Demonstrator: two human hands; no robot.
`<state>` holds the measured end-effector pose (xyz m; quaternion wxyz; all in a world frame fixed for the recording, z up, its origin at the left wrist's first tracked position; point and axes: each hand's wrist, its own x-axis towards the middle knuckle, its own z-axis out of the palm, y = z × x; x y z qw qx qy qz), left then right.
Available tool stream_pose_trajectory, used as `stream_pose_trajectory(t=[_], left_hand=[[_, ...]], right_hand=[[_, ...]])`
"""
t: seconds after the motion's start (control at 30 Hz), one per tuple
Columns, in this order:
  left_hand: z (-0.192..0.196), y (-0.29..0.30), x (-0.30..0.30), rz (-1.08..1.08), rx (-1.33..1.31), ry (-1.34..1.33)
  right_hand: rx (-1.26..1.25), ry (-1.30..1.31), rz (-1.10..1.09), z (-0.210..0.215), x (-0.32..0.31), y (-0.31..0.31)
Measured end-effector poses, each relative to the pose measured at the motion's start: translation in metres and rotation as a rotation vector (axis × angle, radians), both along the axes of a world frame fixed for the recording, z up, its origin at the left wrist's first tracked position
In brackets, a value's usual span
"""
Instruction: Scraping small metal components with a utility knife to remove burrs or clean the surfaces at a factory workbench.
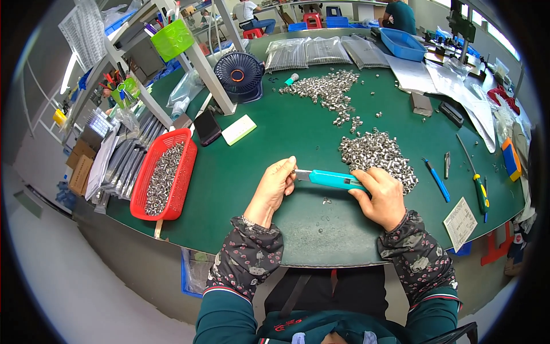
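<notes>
My right hand (pixel 378 196) is closed around a teal utility knife (pixel 335 179), held level above the green table with its blade pointing left. The blade's tip reaches the fingers of my left hand (pixel 275 184), which are pinched together; a small metal piece seems to be between them, mostly hidden. Just right of the knife lies a pile of small metal rings (pixel 375 152). Behind it spreads a second, looser heap of similar metal parts (pixel 326 92). A few tiny bits (pixel 326 200) rest on the table below the knife.
A red basket (pixel 191 166) of metal parts stands left, near a phone (pixel 207 126), a note pad (pixel 239 130) and a black fan (pixel 239 74). On the right lie a blue pen-like tool (pixel 437 180), a screwdriver (pixel 480 192) and a paper card (pixel 460 222). A blue tray (pixel 403 45) sits behind.
</notes>
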<state>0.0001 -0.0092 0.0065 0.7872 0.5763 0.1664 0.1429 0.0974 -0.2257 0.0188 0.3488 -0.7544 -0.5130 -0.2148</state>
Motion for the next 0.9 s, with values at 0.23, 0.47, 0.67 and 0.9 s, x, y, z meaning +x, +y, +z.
stream_pose_trajectory(t=[0.23,0.47,0.67,0.9], left_hand=[[0.001,0.001,-0.001,-0.022,-0.129,0.023],[0.002,0.000,-0.003,-0.037,-0.140,-0.016],[0.005,-0.003,0.000,0.061,-0.106,-0.020],[0.001,0.001,-0.001,0.105,-0.091,-0.090]], right_hand=[[0.037,-0.016,0.031,0.003,0.001,0.001],[0.114,0.001,-0.104,0.005,0.004,0.000],[-0.157,-0.131,-0.167,-0.005,0.005,0.001],[0.033,-0.057,-0.166,0.008,-0.001,0.001]])
